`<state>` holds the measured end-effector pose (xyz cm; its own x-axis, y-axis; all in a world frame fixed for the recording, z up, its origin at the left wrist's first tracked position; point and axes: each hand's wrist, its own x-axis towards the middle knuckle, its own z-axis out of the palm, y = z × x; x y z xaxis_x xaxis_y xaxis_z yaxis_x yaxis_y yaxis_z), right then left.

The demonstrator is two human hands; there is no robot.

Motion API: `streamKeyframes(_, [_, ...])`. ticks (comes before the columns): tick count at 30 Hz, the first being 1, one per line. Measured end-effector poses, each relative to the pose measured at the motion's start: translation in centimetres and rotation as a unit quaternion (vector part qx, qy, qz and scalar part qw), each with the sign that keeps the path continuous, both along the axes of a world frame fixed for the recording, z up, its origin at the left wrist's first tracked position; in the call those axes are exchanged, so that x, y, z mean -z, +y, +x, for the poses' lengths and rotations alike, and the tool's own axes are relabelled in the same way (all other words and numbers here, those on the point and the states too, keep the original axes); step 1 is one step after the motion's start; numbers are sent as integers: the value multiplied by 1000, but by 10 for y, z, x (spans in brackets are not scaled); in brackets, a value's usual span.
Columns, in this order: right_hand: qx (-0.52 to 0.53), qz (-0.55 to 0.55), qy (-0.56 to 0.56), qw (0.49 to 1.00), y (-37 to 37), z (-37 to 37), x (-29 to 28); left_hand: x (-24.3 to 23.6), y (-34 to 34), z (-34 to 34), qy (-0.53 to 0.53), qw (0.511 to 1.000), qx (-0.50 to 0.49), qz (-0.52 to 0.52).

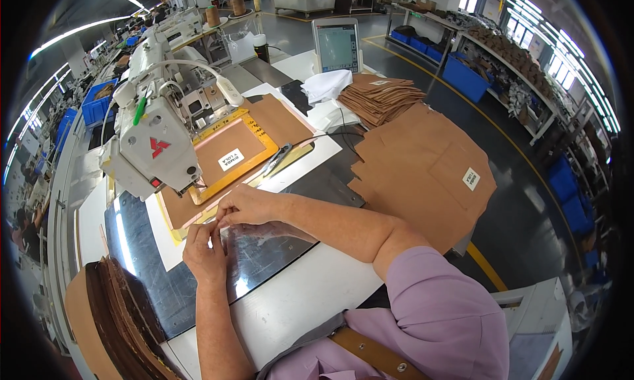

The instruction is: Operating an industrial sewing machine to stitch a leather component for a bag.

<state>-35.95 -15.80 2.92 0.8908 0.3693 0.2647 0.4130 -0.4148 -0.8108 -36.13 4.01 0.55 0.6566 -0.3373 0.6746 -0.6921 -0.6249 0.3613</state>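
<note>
My left hand (205, 253) and my right hand (249, 205) meet fingertip to fingertip at the near edge of the work plate. Both are closed in a pinch; what lies between the fingers is too small or hidden to make out. Just beyond them a brown panel (290, 119) with a white label (231, 159) lies under a yellow frame (263, 137) on a white sheet (165, 238). Thread snips (277, 159) rest beside the frame. The white sewing machine head (158, 145) stands over the panel's left part.
Large brown panels (409, 168) lie at the right, with a stack of folded brown pieces (380, 97) behind. White cloth (327, 86) lies by a screen (337, 46). Curved brown pieces (99, 320) stand at lower left. A dark shiny plate (264, 264) lies under my hands.
</note>
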Motion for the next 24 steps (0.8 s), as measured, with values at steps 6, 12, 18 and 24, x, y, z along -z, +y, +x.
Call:
streamKeyframes(6, [15, 23, -10, 1000, -10, 7, 6, 0, -3, 2, 10, 1000, 12, -26])
streamKeyframes(12, [17, 56, 16, 998, -17, 13, 3, -7, 3, -4, 115, 989, 22, -86])
streamKeyframes(18, [48, 28, 23, 998, -11, 21, 16, -7, -1, 1, 113, 990, -31, -75])
streamKeyframes(24, [28, 15, 41, 999, -8, 14, 3, -1, -8, 6, 86, 990, -27, -106])
